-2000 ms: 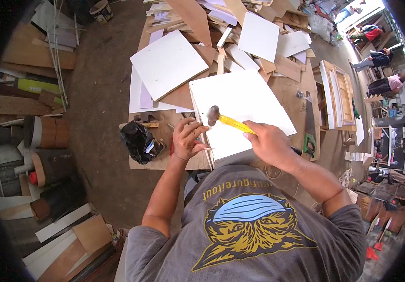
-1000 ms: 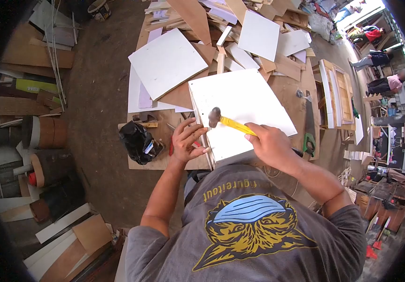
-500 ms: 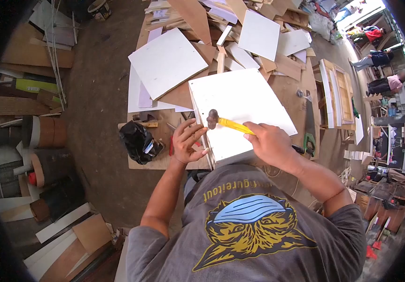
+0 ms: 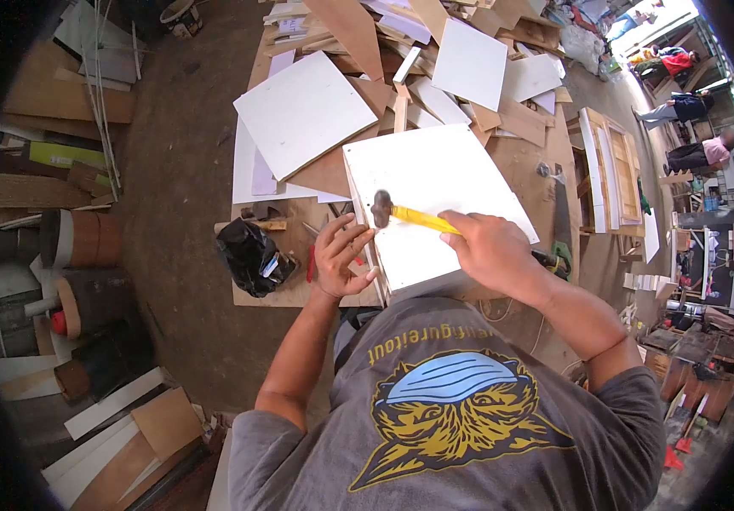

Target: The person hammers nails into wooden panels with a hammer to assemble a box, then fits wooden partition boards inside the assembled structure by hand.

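Note:
My right hand (image 4: 496, 254) is closed around the yellow handle of a hammer (image 4: 422, 219). The dark hammer head is over the left edge of a white panel (image 4: 448, 187); whether it touches the surface I cannot tell. Small dark spots show along that edge. The panel tops a box-like piece, whose thin left side shows below it. Beside this left edge is my left hand (image 4: 341, 258), fingers spread and fingertips at the edge, just below the hammer head. I see nothing held in it.
A black plastic bag (image 4: 252, 260) lies left of my left hand. Another white board (image 4: 306, 115) and a heap of wood offcuts (image 4: 503, 111) cover the far worktable. A handsaw (image 4: 562, 217) lies at the right. Several people stand at the far right.
The hammer head has shifted slightly left and up, with my right hand rising a little. My left hand stays at the panel's edge.

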### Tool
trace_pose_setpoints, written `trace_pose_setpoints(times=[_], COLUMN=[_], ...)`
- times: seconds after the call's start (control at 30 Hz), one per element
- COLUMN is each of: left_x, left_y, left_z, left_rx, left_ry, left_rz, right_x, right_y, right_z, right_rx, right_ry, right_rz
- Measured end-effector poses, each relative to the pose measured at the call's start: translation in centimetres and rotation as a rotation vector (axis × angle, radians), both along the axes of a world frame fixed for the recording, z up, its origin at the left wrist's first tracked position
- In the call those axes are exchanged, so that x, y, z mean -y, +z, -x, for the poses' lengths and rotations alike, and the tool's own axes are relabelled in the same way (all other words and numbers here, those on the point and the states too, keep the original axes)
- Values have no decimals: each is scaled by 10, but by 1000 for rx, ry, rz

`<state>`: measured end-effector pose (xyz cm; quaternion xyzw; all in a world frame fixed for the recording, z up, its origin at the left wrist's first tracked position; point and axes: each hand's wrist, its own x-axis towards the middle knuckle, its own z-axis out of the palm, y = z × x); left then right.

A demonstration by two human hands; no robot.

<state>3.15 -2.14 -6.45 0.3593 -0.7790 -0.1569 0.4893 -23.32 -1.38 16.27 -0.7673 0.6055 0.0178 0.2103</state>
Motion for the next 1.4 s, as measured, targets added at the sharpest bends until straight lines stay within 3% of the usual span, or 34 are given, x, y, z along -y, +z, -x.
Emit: trace_pose_setpoints(times=[0.4, 0.5, 0.6, 0.7, 0.8, 0.93, 1.1, 1.23, 1.4], left_x=[0, -2, -3, -8, -2, 14, 48, 60, 58], left_y=[0, 5, 8, 16, 59, 107, 136, 138, 145], left_z=[2, 2, 4, 8, 9, 22, 75, 133, 230], left_rx=[-9, -9, -25, 15, 166, 541, 833, 877, 811], left_ry=[22, 30, 35, 110, -73, -225, -471, -539, -603], left_rz=[6, -11, -12, -32, -113, -190, -202, -226, -257], right_x=[2, -6, -6, -2, -7, -24, -67, -90, -102], right_y=[3, -1, -5, 7, -6, -4, -33, -40, -85], right_z=[-3, -1, 6, 18, 46, 75, 119, 143, 207], right_rx=[-106, 27, -71, 98, 307, 381, 508, 756, 986], right_ry=[49, -40, 34, -164, -346, -492, -704, -992, -1014], right_rz=[-63, 25, -25, -11, 140, 221, 253, 212, 162])
